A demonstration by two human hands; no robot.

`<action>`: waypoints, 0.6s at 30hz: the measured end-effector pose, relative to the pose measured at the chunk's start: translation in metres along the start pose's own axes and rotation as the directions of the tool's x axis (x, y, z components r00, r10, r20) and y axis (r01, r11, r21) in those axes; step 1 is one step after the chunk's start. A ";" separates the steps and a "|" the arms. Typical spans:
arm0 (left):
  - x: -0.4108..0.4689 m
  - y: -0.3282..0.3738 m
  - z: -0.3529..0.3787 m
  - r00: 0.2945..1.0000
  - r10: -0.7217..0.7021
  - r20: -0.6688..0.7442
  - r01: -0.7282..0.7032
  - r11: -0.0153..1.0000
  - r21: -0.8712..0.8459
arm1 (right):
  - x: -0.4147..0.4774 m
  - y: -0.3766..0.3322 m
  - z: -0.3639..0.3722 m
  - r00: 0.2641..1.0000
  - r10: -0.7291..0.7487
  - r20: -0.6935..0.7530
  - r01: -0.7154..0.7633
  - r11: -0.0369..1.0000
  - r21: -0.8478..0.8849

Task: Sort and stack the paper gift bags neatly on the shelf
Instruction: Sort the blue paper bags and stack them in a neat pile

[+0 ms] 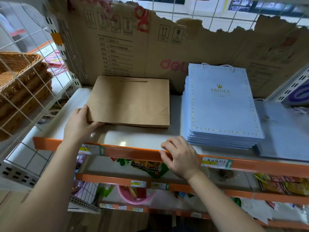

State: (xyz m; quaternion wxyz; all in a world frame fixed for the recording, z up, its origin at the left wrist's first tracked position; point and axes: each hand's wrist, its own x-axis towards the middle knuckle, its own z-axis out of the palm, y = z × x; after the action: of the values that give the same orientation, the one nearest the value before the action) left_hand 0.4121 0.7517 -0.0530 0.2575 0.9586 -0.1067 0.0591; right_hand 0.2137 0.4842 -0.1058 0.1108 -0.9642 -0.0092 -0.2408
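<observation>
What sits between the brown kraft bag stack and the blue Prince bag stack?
Nothing: the head view shows only bare white shelf between the brown stack and the blue stack.
</observation>
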 end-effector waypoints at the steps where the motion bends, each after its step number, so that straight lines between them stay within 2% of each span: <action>1: 0.002 -0.001 0.001 1.000 -0.006 -0.002 0.006 1.000 0.014 | 0.000 0.000 0.000 1.000 0.004 0.006 -0.004 1.000 0.004; 5: 0.007 0.001 -0.003 0.999 -0.011 0.031 0.008 0.994 0.112 | 0.000 0.000 -0.003 0.999 0.016 0.028 -0.016 1.000 0.022; 8: 0.004 0.008 -0.007 0.998 0.041 0.048 -0.050 0.980 0.195 | 0.001 -0.001 -0.008 0.997 0.032 0.075 -0.037 0.997 0.063; 13: -0.021 0.057 -0.002 0.931 0.365 -0.004 -0.364 0.931 0.037 | -0.001 -0.005 -0.022 0.989 0.071 0.133 -0.100 0.969 0.225; 16: -0.041 0.106 0.004 0.839 0.543 -0.040 -0.539 0.838 0.077 | -0.011 -0.003 -0.040 0.996 0.052 0.070 -0.069 0.962 0.265; 18: -0.052 0.135 0.008 0.794 0.605 -0.050 -0.599 0.794 0.101 | -0.017 0.004 -0.055 0.999 0.045 0.014 -0.047 0.961 0.274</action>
State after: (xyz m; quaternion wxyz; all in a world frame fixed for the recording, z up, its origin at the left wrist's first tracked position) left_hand 0.3301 0.6425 -0.0033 0.1909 0.8811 -0.3932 0.1805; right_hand 0.1730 0.4685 -0.0673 0.2487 -0.9404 -0.0203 -0.2309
